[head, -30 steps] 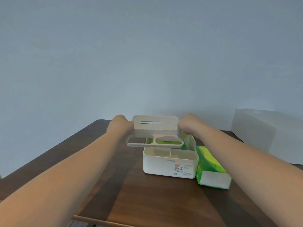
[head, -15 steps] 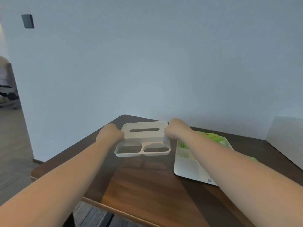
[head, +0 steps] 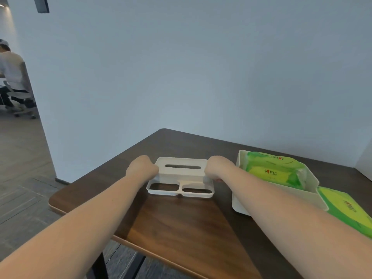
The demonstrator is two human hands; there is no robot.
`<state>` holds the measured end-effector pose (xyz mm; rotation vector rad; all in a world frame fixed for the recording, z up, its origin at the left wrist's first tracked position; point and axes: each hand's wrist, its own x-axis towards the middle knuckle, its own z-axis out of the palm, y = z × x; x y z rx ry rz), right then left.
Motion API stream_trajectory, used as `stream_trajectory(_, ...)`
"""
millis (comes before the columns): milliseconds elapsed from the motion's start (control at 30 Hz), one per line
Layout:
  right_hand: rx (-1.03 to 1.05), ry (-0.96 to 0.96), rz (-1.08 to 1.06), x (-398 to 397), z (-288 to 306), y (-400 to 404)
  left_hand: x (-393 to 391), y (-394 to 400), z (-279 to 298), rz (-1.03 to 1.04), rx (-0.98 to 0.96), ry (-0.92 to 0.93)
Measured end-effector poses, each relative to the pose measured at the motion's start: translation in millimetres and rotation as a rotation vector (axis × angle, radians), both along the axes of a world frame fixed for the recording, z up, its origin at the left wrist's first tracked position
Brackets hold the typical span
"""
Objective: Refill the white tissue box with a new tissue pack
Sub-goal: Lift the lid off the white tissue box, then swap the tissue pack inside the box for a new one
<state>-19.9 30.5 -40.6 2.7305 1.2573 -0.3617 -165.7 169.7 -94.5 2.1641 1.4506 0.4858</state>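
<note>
Both hands, left hand [head: 142, 168] and right hand [head: 216, 170], clamp the short ends of the lid [head: 181, 177] near the table's [head: 181, 218] far left corner, while the open white tissue box [head: 310, 179], holding a green tissue pack [head: 275, 170], sits just right of the right hand.

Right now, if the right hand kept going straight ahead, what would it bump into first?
Probably nothing on the table: past the right hand, which holds the lid, I see only bare tabletop, then the wall. Depth is hard to judge.

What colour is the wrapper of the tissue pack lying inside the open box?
Bright green with yellow patches on the tissue pack, seen in the head view.
</note>
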Motion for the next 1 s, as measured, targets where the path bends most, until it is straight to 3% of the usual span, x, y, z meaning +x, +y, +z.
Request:
stream_trajectory(400,0.042,-0.053,-0.031,-2.5,14.2,-6.8,16.9,-21.3,12.2,-0.047,0.102,-0.029)
stream_trajectory(500,0.155,-0.045,-0.024,-3.4,24.0,-17.9,22.5,-34.4,25.2,-0.091,0.109,-0.031)
stream_trajectory(733,0.38,-0.077,-0.13,18.2,55.1,-77.3,47.5,-80.1,56.8,-0.248,0.057,-0.188)
stream_trajectory(1000,0.473,-0.178,-0.341,64.1,58.1,-165.0,92.1,-146.0,71.7,-0.537,0.039,-0.309)
